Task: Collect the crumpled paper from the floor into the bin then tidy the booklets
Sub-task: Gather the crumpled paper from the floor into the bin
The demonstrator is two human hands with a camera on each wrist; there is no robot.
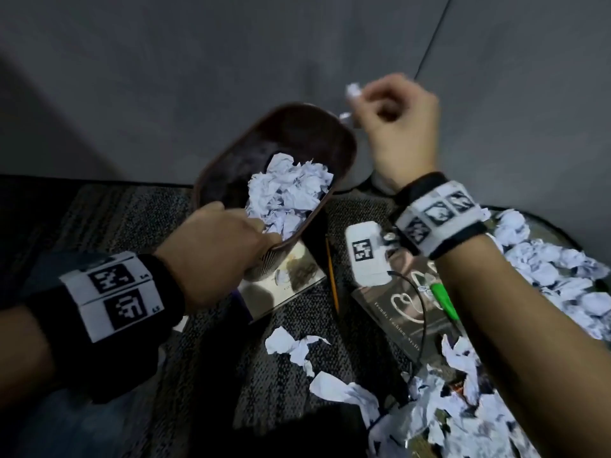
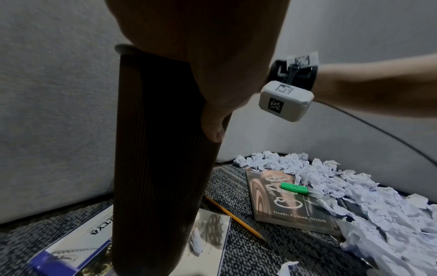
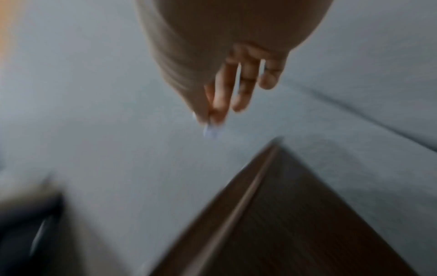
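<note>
A brown ribbed bin [image 1: 211, 173] stands tilted on the carpet, part full of crumpled paper [image 1: 287, 190]. My left hand [image 1: 261, 233] grips its near rim, and the thumb [image 2: 212, 128] presses the outer wall of the bin [image 2: 156, 149]. Raised beyond the bin's right rim, my right hand [image 1: 367, 97] pinches a small paper scrap [image 1: 353, 91], which shows blurred at the fingertips as the scrap [image 3: 210, 131]. A brown booklet [image 1: 406, 312] lies under my right forearm. Another booklet [image 1: 291, 269] lies partly under the bin. A blue-and-white booklet [image 2: 78, 244] lies to its left.
A big heap of crumpled paper [image 1: 545, 269] spreads along the right, with more paper [image 1: 429, 408] and loose pieces [image 1: 294, 348] nearer me. A pencil [image 1: 332, 276] lies between the booklets and a green marker [image 1: 444, 300] on the brown one. A grey wall [image 1: 198, 61] stands close behind.
</note>
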